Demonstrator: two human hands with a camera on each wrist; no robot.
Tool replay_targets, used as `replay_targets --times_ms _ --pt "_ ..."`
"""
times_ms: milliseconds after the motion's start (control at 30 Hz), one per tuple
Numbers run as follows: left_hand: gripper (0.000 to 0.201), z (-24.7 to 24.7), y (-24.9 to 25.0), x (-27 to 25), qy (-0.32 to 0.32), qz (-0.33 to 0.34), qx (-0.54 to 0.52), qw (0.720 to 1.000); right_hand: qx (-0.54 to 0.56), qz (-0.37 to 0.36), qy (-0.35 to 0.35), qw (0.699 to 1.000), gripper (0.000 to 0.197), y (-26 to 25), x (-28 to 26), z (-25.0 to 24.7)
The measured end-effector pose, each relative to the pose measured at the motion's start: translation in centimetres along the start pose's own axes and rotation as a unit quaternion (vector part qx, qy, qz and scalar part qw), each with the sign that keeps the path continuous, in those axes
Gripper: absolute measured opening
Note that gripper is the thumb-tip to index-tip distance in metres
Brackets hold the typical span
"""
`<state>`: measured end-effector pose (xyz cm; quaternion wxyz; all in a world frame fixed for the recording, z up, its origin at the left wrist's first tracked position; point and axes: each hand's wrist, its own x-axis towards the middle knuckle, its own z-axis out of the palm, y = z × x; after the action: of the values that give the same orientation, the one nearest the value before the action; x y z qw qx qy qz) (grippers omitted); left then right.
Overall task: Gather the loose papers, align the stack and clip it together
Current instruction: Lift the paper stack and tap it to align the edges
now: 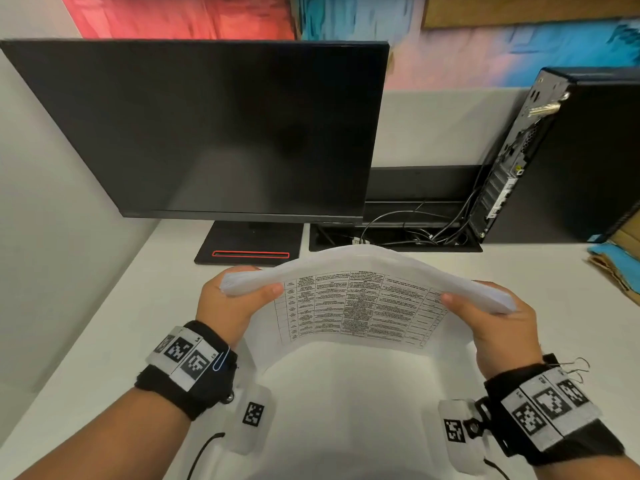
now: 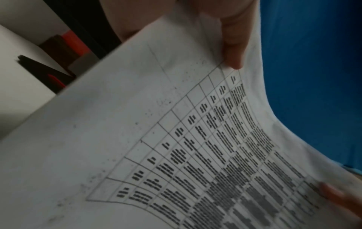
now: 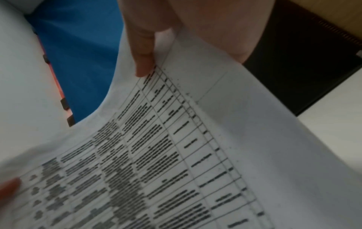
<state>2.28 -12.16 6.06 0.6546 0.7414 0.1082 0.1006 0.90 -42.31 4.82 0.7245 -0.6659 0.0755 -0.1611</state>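
Note:
A stack of white papers (image 1: 360, 306) with a printed table on the near sheet is held upright above the desk, bowed upward in the middle. My left hand (image 1: 235, 299) grips its left end, thumb on the printed face. My right hand (image 1: 485, 313) grips the right end the same way. The wrist views show the printed sheet (image 2: 176, 147) (image 3: 186, 147) close up, each with a thumb pressed on it. A blue paper clip (image 1: 221, 358) is hooked on my left wristband. Wire binder clips (image 1: 575, 367) hang by my right wristband.
A dark monitor (image 1: 207, 133) on its stand (image 1: 249, 244) is behind the papers. A cable tray (image 1: 394, 237) and a black computer tower (image 1: 554, 157) stand at back right. Cardboard and blue material (image 1: 613, 258) lie at the right edge of the white desk (image 1: 104, 341).

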Motion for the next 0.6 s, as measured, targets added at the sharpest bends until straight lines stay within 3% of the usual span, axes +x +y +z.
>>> replay_targets --times_ms 67,133,200,300,400,467,500,567,600 --pt "0.054 -0.2 0.0 0.0 -0.015 -0.001 -0.021 1.000 0.006 0.011 -0.003 1.000 0.027 0.0 0.2 -0.2" --pt "0.053 -0.2 0.3 0.2 -0.017 0.013 -0.058 0.998 0.005 -0.001 -0.015 1.000 0.019 -0.4 0.3 -0.1" --pt "0.046 -0.1 0.7 0.6 -0.001 0.016 -0.085 0.996 -0.001 -0.021 -0.009 1.000 0.015 -0.9 0.5 0.3" --pt "0.016 0.2 0.9 1.0 0.041 0.024 -0.108 0.993 0.010 -0.001 0.030 0.999 0.028 -1.5 0.8 0.9" --pt "0.020 0.4 0.9 1.2 0.067 0.013 -0.093 0.993 0.010 0.012 0.038 0.999 0.021 -1.5 1.2 0.9" --pt "0.013 0.4 0.7 1.2 0.059 -0.014 -0.115 0.991 0.012 0.012 0.013 1.000 0.012 -1.2 1.3 0.5" --pt "0.012 0.5 0.8 1.0 0.050 -0.024 -0.137 0.989 0.011 0.019 -0.004 1.000 0.017 -0.9 1.2 0.3" --pt "0.038 0.7 0.6 0.4 0.024 0.000 -0.091 0.996 0.008 0.048 -0.015 0.999 0.023 -0.4 0.8 0.3" --pt "0.039 1.0 0.4 0.1 0.027 0.014 -0.048 0.998 0.003 0.053 -0.010 0.999 0.022 -0.3 0.6 0.5"
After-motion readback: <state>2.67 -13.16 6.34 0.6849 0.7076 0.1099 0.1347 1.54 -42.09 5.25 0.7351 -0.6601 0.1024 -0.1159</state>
